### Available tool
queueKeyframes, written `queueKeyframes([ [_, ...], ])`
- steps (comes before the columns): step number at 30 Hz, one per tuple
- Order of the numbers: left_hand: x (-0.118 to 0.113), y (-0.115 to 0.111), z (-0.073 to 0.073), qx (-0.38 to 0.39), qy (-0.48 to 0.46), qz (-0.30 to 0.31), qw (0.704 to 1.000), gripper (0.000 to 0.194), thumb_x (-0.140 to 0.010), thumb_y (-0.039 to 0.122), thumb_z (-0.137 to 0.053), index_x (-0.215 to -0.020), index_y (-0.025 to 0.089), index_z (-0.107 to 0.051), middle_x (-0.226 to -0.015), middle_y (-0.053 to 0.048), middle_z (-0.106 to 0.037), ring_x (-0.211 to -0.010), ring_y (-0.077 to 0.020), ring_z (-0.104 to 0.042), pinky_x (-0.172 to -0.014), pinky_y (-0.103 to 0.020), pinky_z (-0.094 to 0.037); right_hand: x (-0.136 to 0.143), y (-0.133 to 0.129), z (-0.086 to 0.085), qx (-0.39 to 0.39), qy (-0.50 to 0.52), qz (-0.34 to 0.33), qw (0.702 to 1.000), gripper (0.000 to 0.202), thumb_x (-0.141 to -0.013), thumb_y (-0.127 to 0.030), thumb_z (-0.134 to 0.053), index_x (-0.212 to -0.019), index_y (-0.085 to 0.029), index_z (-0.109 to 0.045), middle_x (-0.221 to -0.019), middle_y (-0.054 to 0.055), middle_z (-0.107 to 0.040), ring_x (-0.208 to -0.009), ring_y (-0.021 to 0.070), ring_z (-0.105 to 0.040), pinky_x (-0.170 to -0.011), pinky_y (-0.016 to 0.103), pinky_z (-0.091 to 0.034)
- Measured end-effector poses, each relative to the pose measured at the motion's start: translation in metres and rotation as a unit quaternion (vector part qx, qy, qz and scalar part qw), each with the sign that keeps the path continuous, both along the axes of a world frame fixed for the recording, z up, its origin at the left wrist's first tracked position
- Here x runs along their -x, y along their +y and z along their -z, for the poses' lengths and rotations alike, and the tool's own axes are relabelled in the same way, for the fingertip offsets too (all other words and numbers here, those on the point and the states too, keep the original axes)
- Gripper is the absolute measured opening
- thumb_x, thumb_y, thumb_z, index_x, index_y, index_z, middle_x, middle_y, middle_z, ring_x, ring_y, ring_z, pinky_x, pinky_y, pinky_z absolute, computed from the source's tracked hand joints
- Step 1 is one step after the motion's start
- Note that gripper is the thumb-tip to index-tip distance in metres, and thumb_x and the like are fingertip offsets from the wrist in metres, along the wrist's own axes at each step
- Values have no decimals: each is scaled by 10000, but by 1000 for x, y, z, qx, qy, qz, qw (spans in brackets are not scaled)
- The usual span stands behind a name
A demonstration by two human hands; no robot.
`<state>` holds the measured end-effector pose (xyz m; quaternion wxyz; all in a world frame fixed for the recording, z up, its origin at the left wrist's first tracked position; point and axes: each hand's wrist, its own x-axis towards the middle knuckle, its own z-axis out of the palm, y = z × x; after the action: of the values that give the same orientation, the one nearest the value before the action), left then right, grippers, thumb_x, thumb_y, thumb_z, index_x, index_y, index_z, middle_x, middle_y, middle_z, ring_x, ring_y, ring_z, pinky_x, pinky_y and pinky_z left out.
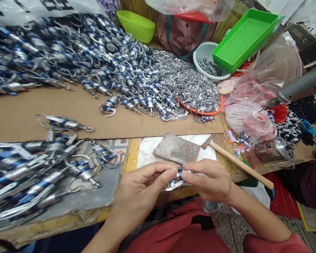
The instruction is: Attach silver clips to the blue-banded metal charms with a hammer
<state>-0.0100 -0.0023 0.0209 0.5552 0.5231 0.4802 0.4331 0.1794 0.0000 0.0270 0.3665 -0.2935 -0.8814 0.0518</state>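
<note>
Just in front of the stone block, my left hand and my right hand meet with their fingers closed around one blue-and-silver metal piece. It has a banded cylinder body and a flat silver arm below. The fingers cover much of it. Behind them the grey stone block lies on a white sheet. A hammer with a wooden handle rests to the right, its head beside the block. More of the same metal pieces are heaped left of my left hand.
A large heap of similar pieces covers the back left. Small flat metal plates fill an orange-rimmed tray. Further right are a green basket, a pale bowl of metal pins, a lidded metal pot and plastic bags.
</note>
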Motion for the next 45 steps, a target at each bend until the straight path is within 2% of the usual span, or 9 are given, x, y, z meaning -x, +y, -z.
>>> queueKeyframes([
  [4, 0, -1, -3, 13, 5, -16, 1000, 97, -744, 276, -657, -725, 247, -747, -803, -5, -749, -765, -155, -680, -720, -202, -536, -1, 0, -3, -22, -23, -3, 999, 191, -876, -105, -480, -947, -128, -655, -900, 111, -716, -728, 149, -655, -584, 253, -500],
  [9, -5, -4, 0, 119, -91, -6, 989, 116, -717, 318, -691, -751, 217, -737, -767, -14, -744, -734, -148, -682, -690, -192, -536, 3, -5, -5, 80, 42, 11, 996, 122, -847, -124, -561, -903, -121, -669, -857, 104, -712, -739, 135, -663, -625, 218, -525],
  [13, -17, -11, 0, 197, -203, -86, 955, 490, -602, 262, -783, -1069, 218, -641, -816, 0, -735, -756, -142, -686, -685, -188, -538, 1, 4, -14, 192, 51, 13, 980, 149, -852, -225, -600, -891, -110, -687, -816, 90, -701, -731, 116, -655, -642, 191, -527],
  [17, -20, -10, 3, 190, -185, -89, 960, 662, -600, 279, -783, -1202, 186, -524, -830, -24, -722, -770, -155, -686, -739, -235, -539, -8, 58, -13, 161, -59, 113, 979, 155, -885, -222, -547, -918, -150, -680, -896, 57, -707, -832, 132, -645, -768, 241, -505],
  [20, -18, -6, 6, 200, -151, -72, 965, 774, -577, 298, -797, -1265, 191, -458, -798, -11, -703, -777, -148, -676, -748, -238, -533, -6, 108, 0, 122, -293, 231, 920, 245, -906, -109, -436, -1054, -162, -624, -1032, 76, -668, -935, 172, -611, -757, 274, -465],
  [24, -18, -4, 6, 202, -160, -97, 961, 783, -565, 258, -795, -1265, 209, -447, -738, 29, -666, -759, -114, -654, -733, -200, -524, 13, 142, 16, 121, -384, 213, 890, 299, -898, -50, -349, -1038, -139, -597, -975, 120, -640, -887, 219, -584, -664, 298, -410],
  [30, -17, -2, 13, 182, -167, -107, 963, 762, -548, 236, -806, -1236, 206, -481, -719, 24, -664, -703, -104, -637, -674, -185, -538, 32, 144, 10, 122, -416, 178, 883, 350, -872, 13, -287, -1061, -90, -562, -1023, 173, -600, -906, 250, -560, -665, 317, -386],
  [40, -18, -2, 8, 191, -178, -96, 960, 726, -550, 231, -805, -1209, 191, -501, -709, 36, -620, -643, -96, -609, -623, -197, -542, 2, 149, 11, 145, -312, 185, 921, 245, -872, -70, -437, -931, -141, -664, -1009, 84, -647, -893, 180, -594, -717, 276, -433],
  [45, -20, -3, 8, 180, -196, -105, 958, 704, -565, 214, -792, -1204, 183, -499, -715, 37, -625, -625, -90, -609, -606, -188, -533, 2, 104, -8, 211, -59, 120, 968, 149, -863, -153, -524, -867, -136, -672, -837, 39, -687, -775, 124, -627, -696, 244, -489],
])
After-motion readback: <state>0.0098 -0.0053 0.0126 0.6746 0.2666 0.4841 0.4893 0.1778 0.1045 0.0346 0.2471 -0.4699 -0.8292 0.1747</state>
